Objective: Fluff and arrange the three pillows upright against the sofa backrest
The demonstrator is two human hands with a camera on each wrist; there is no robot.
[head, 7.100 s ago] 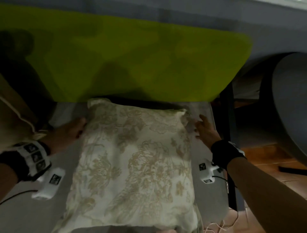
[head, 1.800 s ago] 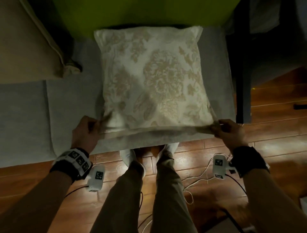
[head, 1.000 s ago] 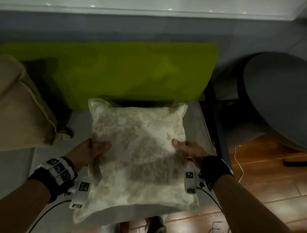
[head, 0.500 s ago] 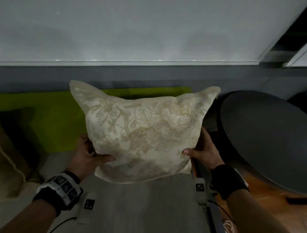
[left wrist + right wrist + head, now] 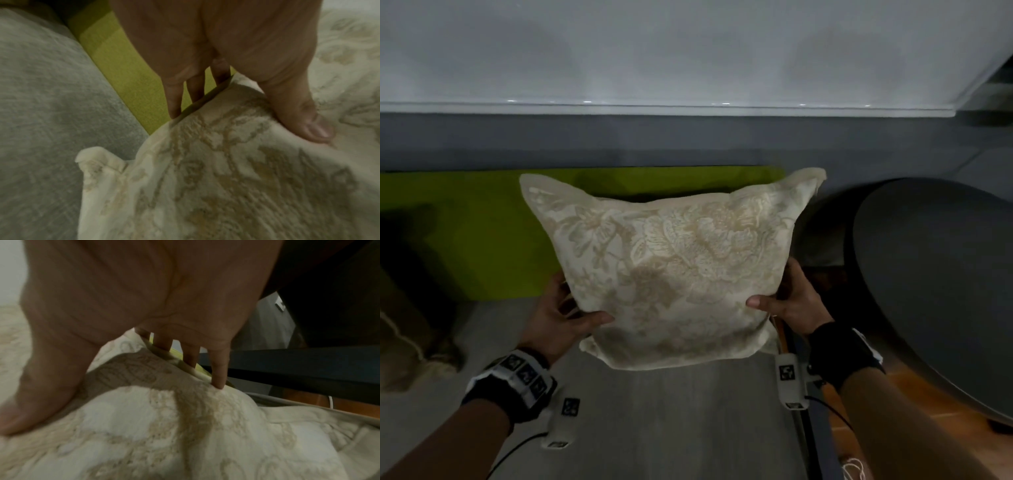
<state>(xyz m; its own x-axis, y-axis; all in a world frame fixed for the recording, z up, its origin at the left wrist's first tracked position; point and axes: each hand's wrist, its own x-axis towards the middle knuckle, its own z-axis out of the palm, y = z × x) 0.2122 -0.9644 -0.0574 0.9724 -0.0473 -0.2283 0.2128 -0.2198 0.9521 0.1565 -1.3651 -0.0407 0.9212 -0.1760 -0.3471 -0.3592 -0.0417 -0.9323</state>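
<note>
A cream floral pillow (image 5: 674, 270) stands upright on the grey sofa seat (image 5: 671, 418), in front of the lime-green backrest (image 5: 482, 236). My left hand (image 5: 566, 313) grips its lower left side, thumb on the front, fingers behind. My right hand (image 5: 787, 301) grips the lower right side the same way. In the left wrist view the thumb presses the pillow (image 5: 236, 178) fabric while the fingers (image 5: 174, 100) go behind the edge. In the right wrist view the fingers (image 5: 219, 369) dig into the pillow (image 5: 164, 426) edge. A tan pillow (image 5: 400, 329) lies at the far left, partly cut off.
A dark round chair or table (image 5: 935, 284) stands close on the right of the sofa's end. The sofa's dark frame (image 5: 815, 442) runs along the seat's right edge, with wooden floor (image 5: 914, 428) beyond. A grey and white wall (image 5: 688, 68) is behind.
The pillow went from flat on the seat to lifted and upright between my hands. Over the last half second it has moved slightly right and back toward the green backrest.
</note>
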